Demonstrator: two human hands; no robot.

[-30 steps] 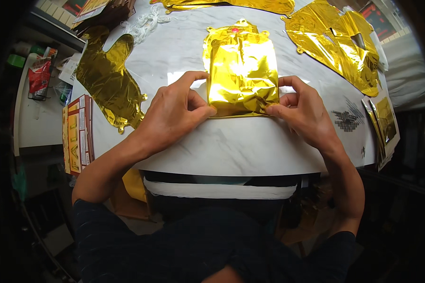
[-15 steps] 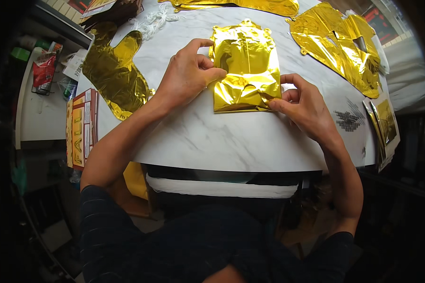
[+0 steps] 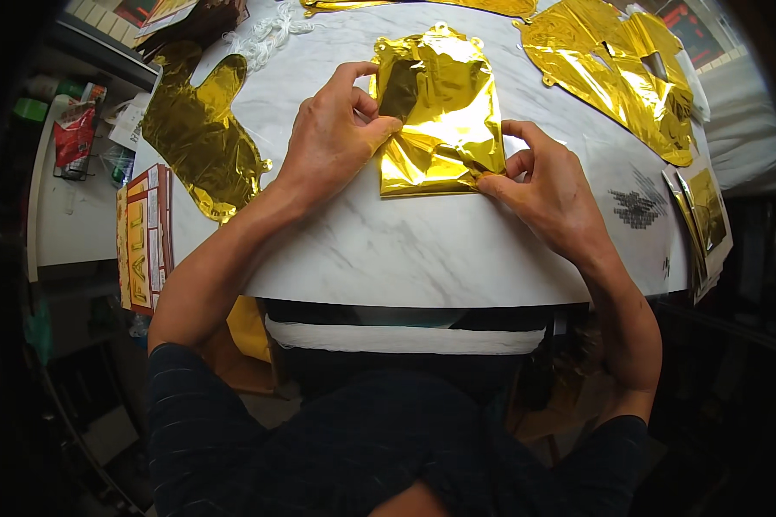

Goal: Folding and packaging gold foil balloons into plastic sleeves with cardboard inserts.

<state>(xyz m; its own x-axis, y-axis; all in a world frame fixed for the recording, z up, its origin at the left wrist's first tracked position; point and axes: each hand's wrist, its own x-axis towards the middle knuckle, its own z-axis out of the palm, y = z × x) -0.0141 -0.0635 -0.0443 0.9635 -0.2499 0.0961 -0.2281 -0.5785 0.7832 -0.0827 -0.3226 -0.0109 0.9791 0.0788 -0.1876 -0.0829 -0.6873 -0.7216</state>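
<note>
A folded gold foil balloon (image 3: 444, 103) lies flat on the white marbled table in front of me, with small tabs along its far edge. My left hand (image 3: 341, 121) pinches its left side between thumb and fingers. At its near right corner, my right hand (image 3: 539, 185) grips the foil edge, thumb on top and fingers curled beside it. Creases run across the lower part of the foil between both hands. What lies under the folded layers is hidden.
Flat gold foil balloons lie at the left (image 3: 203, 138) and far right (image 3: 608, 73). White string (image 3: 267, 36) is heaped at the back left. Printed packages (image 3: 147, 233) stand by the left edge, and foil packets (image 3: 703, 215) by the right. Dark grey marks (image 3: 636, 207) show on the tabletop (image 3: 388, 258).
In my view the balloon and both hands sit slightly farther left and up, as does the whole table. The foil's creases have shifted; both hands keep their hold.
</note>
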